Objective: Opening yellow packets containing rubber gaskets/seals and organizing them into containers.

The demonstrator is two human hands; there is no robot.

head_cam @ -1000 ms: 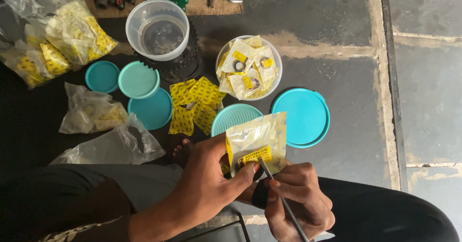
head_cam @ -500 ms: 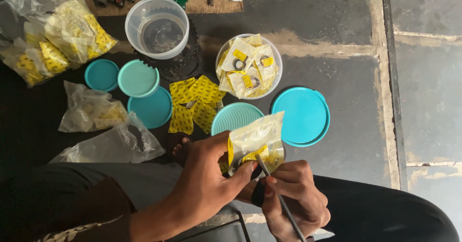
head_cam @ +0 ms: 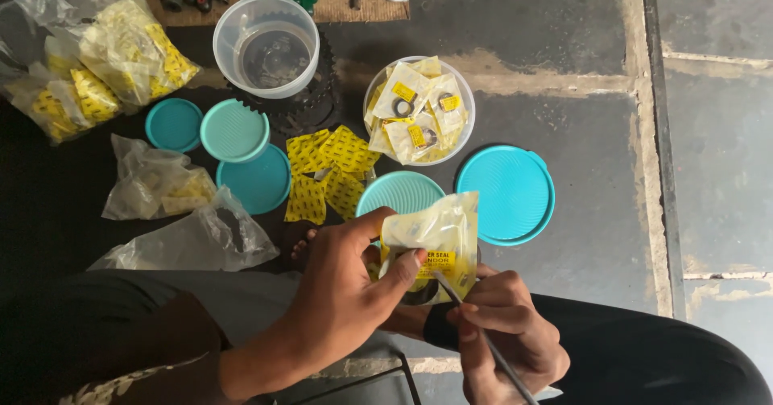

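My left hand (head_cam: 342,300) grips a small clear plastic packet (head_cam: 435,240) with a yellow label, held upright over my lap. My right hand (head_cam: 507,332) holds a thin metal tool (head_cam: 483,336) whose tip touches the packet near the label. Just beyond the packet lies a teal lid (head_cam: 398,192), partly hidden by it. A round clear tub (head_cam: 419,111) behind that holds several similar packets with dark rings inside.
Loose yellow sachets (head_cam: 326,171) lie on the floor by teal lids (head_cam: 241,151); a larger teal lid (head_cam: 507,192) is on the right. An empty clear tub (head_cam: 270,47) rests on a black sprocket. Plastic bags (head_cam: 97,59) of packets are at left, hand tools along the top edge.
The packet has tilted slightly and my left thumb has shifted on its label; the tool tip stays against the packet.
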